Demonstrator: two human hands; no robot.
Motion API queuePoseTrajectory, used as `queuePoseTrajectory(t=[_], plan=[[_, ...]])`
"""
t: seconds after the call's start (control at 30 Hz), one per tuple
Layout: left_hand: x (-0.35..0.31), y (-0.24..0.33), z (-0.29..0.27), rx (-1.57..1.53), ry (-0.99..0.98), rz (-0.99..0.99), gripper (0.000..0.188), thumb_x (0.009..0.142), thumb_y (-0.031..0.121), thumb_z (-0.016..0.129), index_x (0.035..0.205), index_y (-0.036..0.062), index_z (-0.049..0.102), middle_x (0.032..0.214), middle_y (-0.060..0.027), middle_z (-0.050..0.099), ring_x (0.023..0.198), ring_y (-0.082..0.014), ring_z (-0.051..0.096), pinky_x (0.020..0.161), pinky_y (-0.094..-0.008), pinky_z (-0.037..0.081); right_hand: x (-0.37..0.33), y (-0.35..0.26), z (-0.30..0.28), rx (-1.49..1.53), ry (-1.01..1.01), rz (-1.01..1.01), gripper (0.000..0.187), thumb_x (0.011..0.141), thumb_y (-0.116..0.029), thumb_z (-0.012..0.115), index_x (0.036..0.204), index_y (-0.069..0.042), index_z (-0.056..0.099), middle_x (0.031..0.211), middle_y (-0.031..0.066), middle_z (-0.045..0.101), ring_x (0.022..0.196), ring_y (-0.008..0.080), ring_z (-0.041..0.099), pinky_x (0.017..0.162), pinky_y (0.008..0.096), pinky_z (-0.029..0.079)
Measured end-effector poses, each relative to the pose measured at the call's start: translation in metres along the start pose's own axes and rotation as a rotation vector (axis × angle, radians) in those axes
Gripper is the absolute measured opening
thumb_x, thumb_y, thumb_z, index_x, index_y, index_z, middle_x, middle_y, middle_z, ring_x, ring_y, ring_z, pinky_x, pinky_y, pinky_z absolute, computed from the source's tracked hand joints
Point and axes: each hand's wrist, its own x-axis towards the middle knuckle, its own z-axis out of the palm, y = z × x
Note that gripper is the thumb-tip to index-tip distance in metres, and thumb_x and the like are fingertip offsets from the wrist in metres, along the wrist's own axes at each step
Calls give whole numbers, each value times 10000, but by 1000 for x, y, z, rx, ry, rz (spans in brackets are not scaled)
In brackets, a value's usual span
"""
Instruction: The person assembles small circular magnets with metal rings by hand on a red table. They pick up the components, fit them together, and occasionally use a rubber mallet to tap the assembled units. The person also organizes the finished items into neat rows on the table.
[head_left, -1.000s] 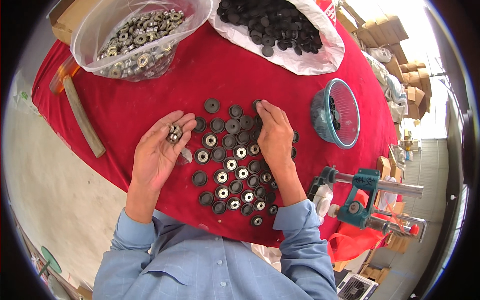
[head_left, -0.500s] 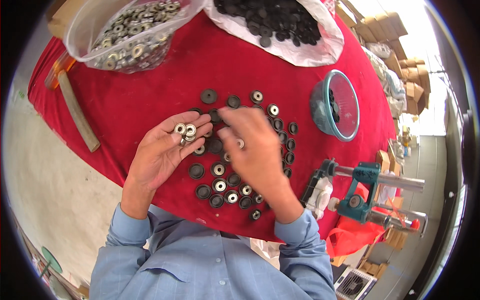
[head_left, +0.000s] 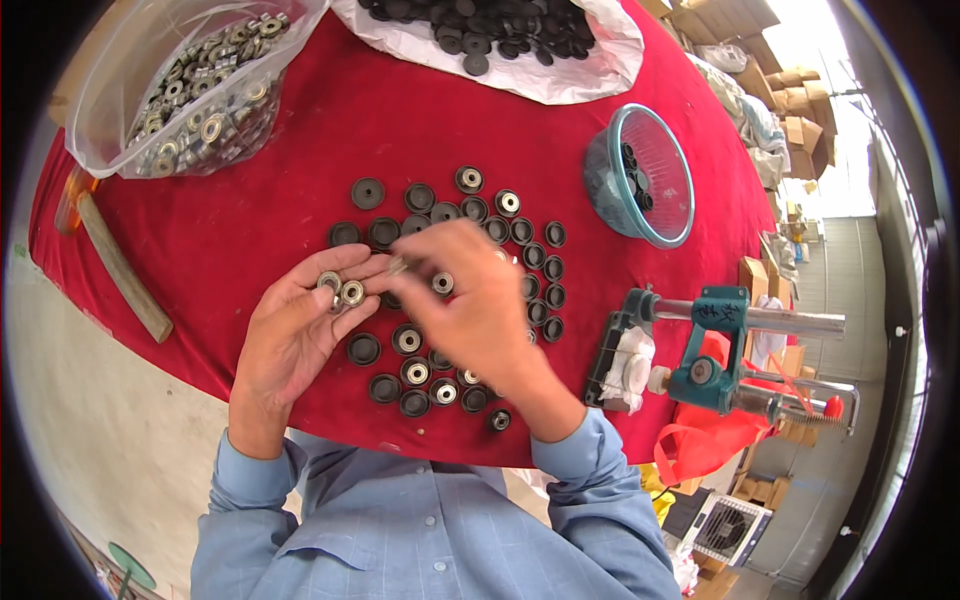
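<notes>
My left hand (head_left: 285,335) is turned palm up, its fingers slightly curled under a few small metal ball bearings (head_left: 352,292). Just beside its fingertips, my right hand (head_left: 485,300) pinches a single ball bearing (head_left: 398,265) between thumb and finger, blurred by motion. Below and around both hands, many round black cups (head_left: 364,349) are spread on the red cloth (head_left: 290,200). Some cups have a bearing seated in the centre, such as the one near the cloth's front (head_left: 415,372). My right hand covers part of the group.
At the far left stands a clear plastic bag (head_left: 110,150) of bearings, near a hammer with a wooden handle (head_left: 125,265). A white sack (head_left: 610,60) holds black discs at the back. A blue-green basket (head_left: 690,190) and a green hand press (head_left: 715,345) are on the right.
My right hand has come to my left fingertips and pinches a bearing there. The whole view has shifted, so the table's things appear further left and mostly higher.
</notes>
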Motion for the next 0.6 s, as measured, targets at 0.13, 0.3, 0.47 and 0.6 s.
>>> queuePoseTrajectory(t=[0.13,0.3,0.47,0.6], plan=[[-1,2,-8,-52,6,22,453,1058,91,625,1437,-130,514,1396,-340,629,1267,-379,696,1064,-395,623,13,33,-31,-276,161,33,190,883,-7,793,1068,-5,749,1014,136,726,820,255,759,721,373,610],[-1,5,-2,-18,55,51,414,1065,85,573,1423,-116,528,1377,-332,644,1278,-386,689,1068,-403,616,11,56,-26,-325,132,-17,169,896,0,780,1062,-18,755,1020,124,727,831,279,749,717,380,606],[0,4,-3,0,61,59,426,1078,118,584,1427,-120,525,1367,-343,647,1260,-368,703,1050,-387,629,13,69,-10,-422,131,-157,162,895,-32,791,1054,-23,758,1046,101,718,930,309,721,806,423,593],[0,3,-3,-8,58,60,428,1077,107,573,1432,-126,517,1376,-347,642,1269,-370,698,1065,-395,621,13,69,-4,-475,111,-161,155,878,-7,803,1032,-5,780,1044,109,723,949,297,725,836,406,595]])
